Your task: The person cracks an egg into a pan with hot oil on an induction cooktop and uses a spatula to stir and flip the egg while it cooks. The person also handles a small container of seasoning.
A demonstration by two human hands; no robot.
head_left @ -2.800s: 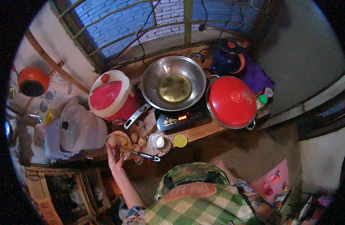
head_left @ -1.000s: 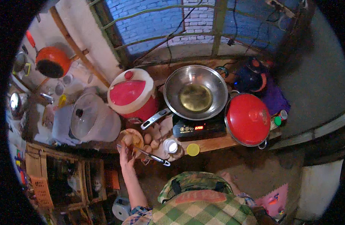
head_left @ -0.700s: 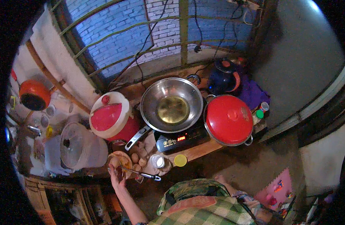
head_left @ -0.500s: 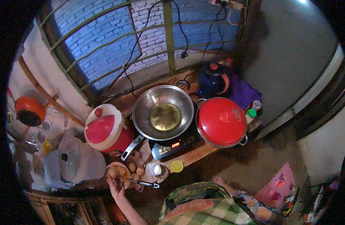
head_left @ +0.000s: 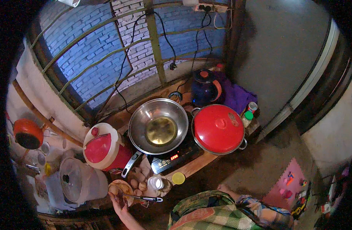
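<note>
My left hand (head_left: 119, 202) reaches in from the lower edge, its fingers curled round a brown egg (head_left: 113, 189) at the rim of a shallow bowl (head_left: 125, 186). A utensil with a black and pale handle (head_left: 152, 199) lies across the bowl, its handle pointing right. Several eggs (head_left: 137, 184) sit just beyond, beside a small jar with white contents (head_left: 156, 183). Past the green checked cloth (head_left: 206, 214) on my body, a bare limb (head_left: 224, 188) shows in part near plaid fabric; whether it is my right hand, I cannot tell. No fingers are distinct there.
A steel wok (head_left: 158, 126) with yellowish liquid stands on a lit induction cooker (head_left: 164, 165). To its right are a red-lidded pot (head_left: 218, 129) and a dark kettle (head_left: 202, 90). A red-and-white cooler jug (head_left: 101, 147), clear tub (head_left: 82, 184) and yellow lid (head_left: 178, 178) are nearby.
The whole view has shifted, so the wall and window things sit further left and the wok a little lower. My left hand stays on the egg by the bowl.
</note>
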